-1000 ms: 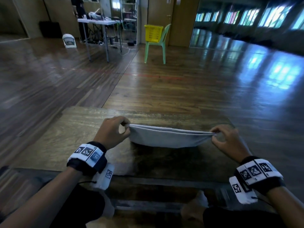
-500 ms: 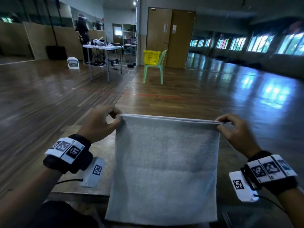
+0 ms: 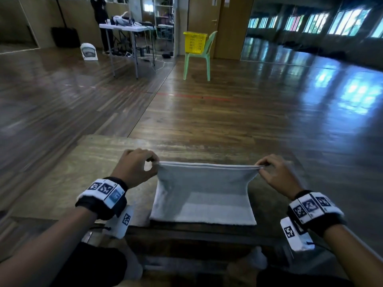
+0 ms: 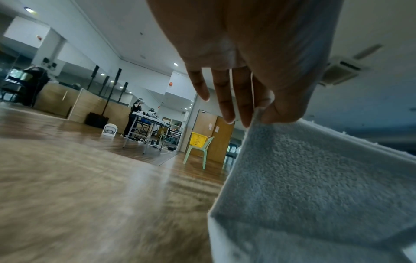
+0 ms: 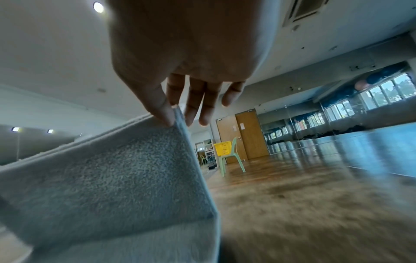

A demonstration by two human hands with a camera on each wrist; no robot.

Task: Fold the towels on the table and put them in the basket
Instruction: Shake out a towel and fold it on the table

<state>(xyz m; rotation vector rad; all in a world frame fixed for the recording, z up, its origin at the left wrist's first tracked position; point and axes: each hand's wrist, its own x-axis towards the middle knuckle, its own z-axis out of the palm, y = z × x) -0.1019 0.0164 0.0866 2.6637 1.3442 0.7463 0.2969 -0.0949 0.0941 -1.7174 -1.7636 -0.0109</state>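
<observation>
Half a second back the grey towel (image 3: 204,195) hung full length in the air; now its lower part lies flat on the wooden table (image 3: 68,175), near the front edge, while its upper part rises to the raised top edge. That top edge shows as two layers together. The left hand (image 3: 134,167) pinches the left top corner between thumb and forefinger; in the left wrist view the thumb presses on the towel (image 4: 315,178) corner while the other fingers (image 4: 227,101) hang loosely straight beside it. The right hand (image 3: 277,176) pinches the right top corner the same way — the right wrist view shows the thumb on the towel (image 5: 117,170) corner, the remaining fingers (image 5: 209,105) extended. Both hands are clamped on the cloth, holding the edge taut between them above the table.

Far across the wooden floor stands a green plastic chair (image 3: 199,56), and on its seat sits the yellow basket (image 3: 194,42) — what is inside it cannot be made out. To the left is a white folding table (image 3: 126,27) with gear on it, and a person stands behind it.
</observation>
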